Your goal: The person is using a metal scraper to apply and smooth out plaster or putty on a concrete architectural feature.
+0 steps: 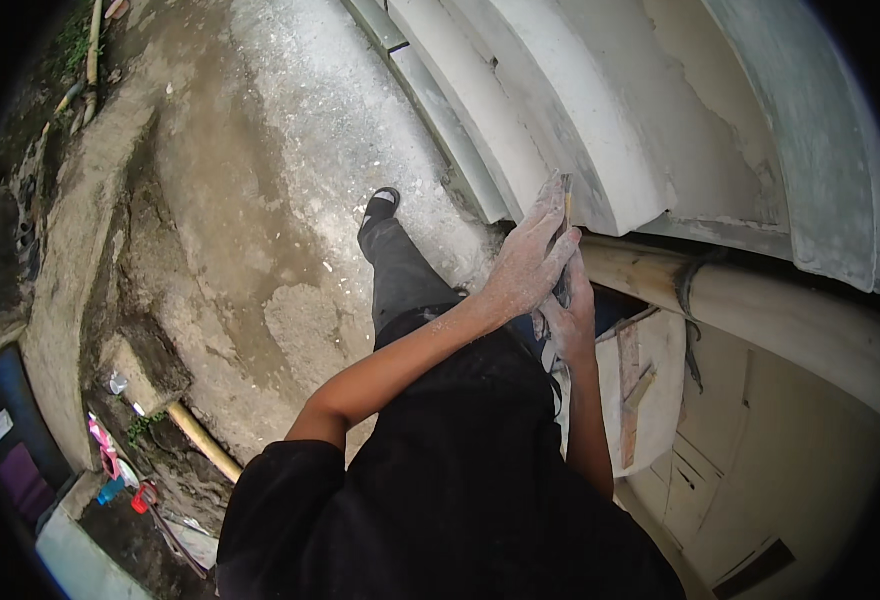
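A narrow, dark-edged tool (568, 200) is held just beside the end of a pale curved moulding (615, 150), clamped in the right hand (575, 312). The powder-coated left hand (528, 264) is laid along it; whether its fingers are closed around it cannot be told. A whitened floor (335, 120) is overlapped by a dark-trousered leg (402, 270).

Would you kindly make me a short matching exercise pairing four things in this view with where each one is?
Things:
1. Dark flat object
2. Sandal
3. Thick pale pole
4. Red object

Places:
A. On the whitish, dusty ground
B. At the picture's lower left
C. Between the left hand and the right hand
D. At the picture's right

Right pairs: 1-C, 2-A, 3-D, 4-B.
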The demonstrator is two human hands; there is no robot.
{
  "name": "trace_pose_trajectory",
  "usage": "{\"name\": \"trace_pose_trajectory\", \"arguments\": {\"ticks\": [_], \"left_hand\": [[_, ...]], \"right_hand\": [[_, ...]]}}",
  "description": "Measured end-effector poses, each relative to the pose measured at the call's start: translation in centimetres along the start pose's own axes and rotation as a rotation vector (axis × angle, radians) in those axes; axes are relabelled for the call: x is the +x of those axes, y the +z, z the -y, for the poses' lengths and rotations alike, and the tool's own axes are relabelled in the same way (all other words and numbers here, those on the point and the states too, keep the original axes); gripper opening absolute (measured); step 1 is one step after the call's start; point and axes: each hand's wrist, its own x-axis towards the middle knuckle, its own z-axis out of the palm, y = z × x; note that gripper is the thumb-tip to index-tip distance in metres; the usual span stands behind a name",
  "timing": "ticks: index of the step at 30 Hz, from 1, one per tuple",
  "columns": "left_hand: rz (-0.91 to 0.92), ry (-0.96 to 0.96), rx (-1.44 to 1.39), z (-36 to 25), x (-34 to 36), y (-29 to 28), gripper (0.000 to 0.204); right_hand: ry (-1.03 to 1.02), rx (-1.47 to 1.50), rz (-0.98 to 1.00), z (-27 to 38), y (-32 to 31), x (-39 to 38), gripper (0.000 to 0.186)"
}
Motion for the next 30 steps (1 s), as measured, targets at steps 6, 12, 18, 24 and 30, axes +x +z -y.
{"name": "trace_pose_trajectory", "arguments": {"ticks": [6, 12, 18, 24, 30], "left_hand": [[0.06, -0.066, 0.014, -0.5, -3.9, 3.5, 0.063], [0.11, -0.018, -0.015, 0.0, -4.5, 5.7, 0.065], [0.091, -0.021, -0.05, 0.5, -4.3, 6.3, 0.062], [0.141, -0.082, -0.008, 1.0, -3.3, 5.9, 0.062], [0.053, 0.002, -0.02, 0.9, -3.6, 5.9, 0.059]], "right_hand": [[0.052, -0.005, -0.014, -0.8, -2.3, -3.8, 0.068], [0.16, 0.228, -0.057, 0.0, -3.0, -5.3, 0.066], [0.165, 0.194, -0.069, 0.3, -3.2, -5.1, 0.064], [0.151, 0.163, -0.119, 0.1, -2.6, -4.0, 0.059], [0.09, 0.12, -0.152, -0.7, -2.1, -4.0, 0.051]]}}
